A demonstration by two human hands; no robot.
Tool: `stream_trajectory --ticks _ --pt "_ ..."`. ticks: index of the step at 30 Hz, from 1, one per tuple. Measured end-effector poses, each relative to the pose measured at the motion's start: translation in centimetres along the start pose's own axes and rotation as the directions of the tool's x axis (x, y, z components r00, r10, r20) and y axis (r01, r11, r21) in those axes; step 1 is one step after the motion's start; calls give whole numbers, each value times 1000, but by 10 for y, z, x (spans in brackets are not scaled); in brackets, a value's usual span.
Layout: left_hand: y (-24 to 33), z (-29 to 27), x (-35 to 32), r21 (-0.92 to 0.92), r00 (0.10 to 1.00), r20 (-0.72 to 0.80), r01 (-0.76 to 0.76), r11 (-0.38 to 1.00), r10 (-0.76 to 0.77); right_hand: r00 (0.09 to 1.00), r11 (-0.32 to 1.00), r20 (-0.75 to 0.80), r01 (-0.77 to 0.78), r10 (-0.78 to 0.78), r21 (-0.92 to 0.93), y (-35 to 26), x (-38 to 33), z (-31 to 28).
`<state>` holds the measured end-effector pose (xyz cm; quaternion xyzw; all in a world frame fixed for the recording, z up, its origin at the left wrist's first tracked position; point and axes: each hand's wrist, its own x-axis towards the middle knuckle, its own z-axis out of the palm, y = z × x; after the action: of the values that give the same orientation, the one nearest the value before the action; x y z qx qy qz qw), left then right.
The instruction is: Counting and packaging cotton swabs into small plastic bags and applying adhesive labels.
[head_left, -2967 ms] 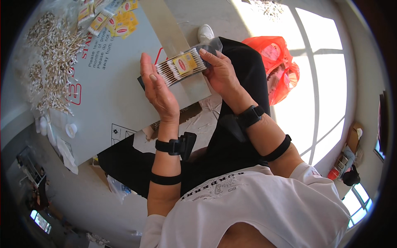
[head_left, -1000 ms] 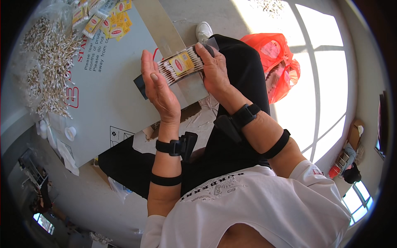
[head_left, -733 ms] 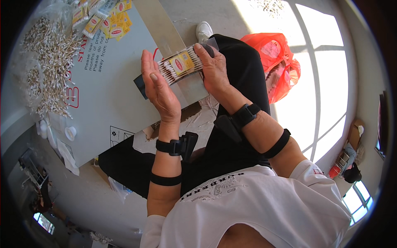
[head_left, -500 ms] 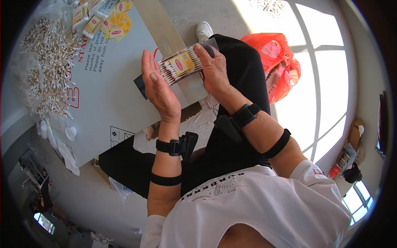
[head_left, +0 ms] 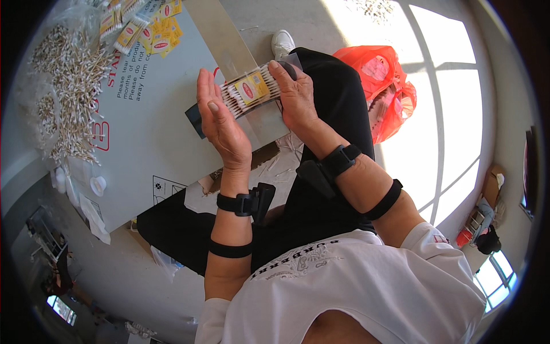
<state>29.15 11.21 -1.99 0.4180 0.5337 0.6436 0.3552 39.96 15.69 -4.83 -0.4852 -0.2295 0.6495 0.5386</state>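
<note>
A flat pack of cotton swabs (head_left: 251,89) with a yellow label card on its face lies between my hands, above the grey printed board (head_left: 152,120). My right hand (head_left: 298,100) holds the pack's right end, its thumb on top and the other fingers mostly hidden beneath. Against the left end of the swabs rests my left hand (head_left: 225,129), its fingers stretched out and the thumb apart. Clear film shows around the pack near my right fingers. A dark strip (head_left: 196,121) sticks out past my left hand, partly hidden by it.
Loose cotton swabs (head_left: 71,86) are heaped in clear plastic at the board's left. Finished-looking swab packs (head_left: 127,35) and yellow cards (head_left: 163,37) lie at the far edge. A small white spool (head_left: 98,184) stands near the left edge. A red plastic bag (head_left: 401,97) sits beside my right leg.
Hardly anything differs; my left hand and the pack have shifted only very slightly. My right hand keeps its hold.
</note>
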Motion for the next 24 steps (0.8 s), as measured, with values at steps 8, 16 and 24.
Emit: stream_trajectory --ticks 8,16,24 --pt "-1 2 0 -40 1000 -12 4 999 -5 1000 1000 -12 2 -2 -5 0 0 1" --pt "-1 3 0 -62 1000 -6 14 998 -14 1000 1000 -3 9 -9 0 0 0 1" --pt "-1 5 0 -59 1000 -4 10 998 -10 1000 1000 -2 5 -5 -10 0 0 0"
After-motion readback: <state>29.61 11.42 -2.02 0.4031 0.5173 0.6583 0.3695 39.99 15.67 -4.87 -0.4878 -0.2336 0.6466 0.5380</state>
